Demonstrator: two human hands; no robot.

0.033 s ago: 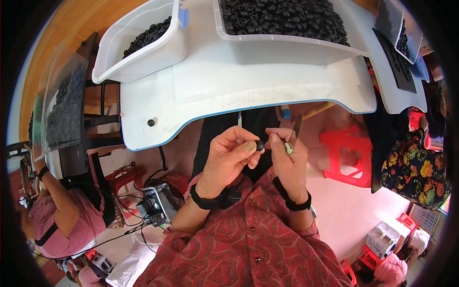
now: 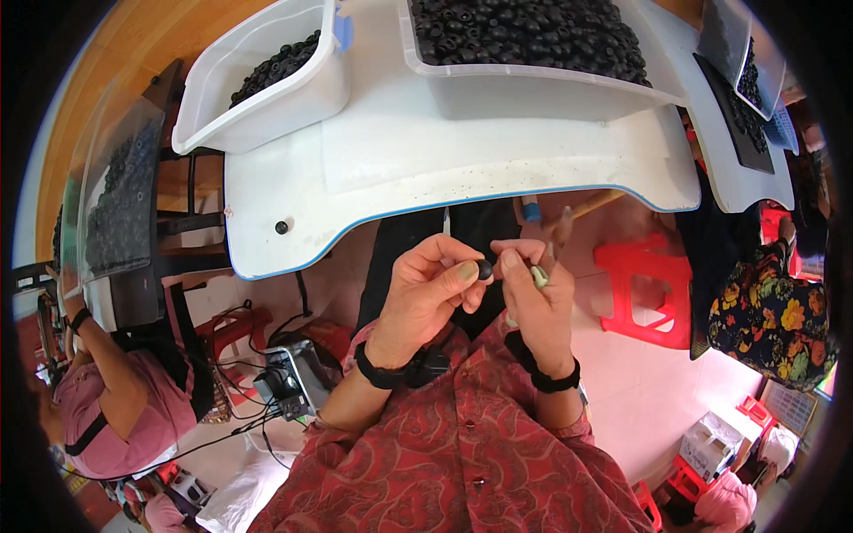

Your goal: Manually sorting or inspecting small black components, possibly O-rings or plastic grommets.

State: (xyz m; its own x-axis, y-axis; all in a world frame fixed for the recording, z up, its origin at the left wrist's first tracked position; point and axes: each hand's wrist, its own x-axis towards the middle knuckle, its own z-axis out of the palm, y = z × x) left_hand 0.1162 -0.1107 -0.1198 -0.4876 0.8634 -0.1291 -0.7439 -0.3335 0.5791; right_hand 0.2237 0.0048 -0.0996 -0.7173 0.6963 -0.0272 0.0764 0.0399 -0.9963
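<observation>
Above my lap, close to the table's front edge, my left hand pinches a small, round black piece between thumb and fingertips. My right hand is closed, just to the right of that piece, around a small tool with a pale green handle. A thin, blurred, blade-like part sticks up beyond the right fingers; its exact form is unclear. The right fingertips sit close to the black piece, and I cannot tell whether they touch it. One similar black piece lies on the table's left front corner.
On the white table stand a wide clear bin full of black pieces and a smaller white bin, partly filled. A red stool stands to the right. Black cables run at lower left. Other people sit on both sides.
My right hand has shifted very slightly, and the tool in it has tilted a little to the right. My left hand and the black piece stay nearly still.
</observation>
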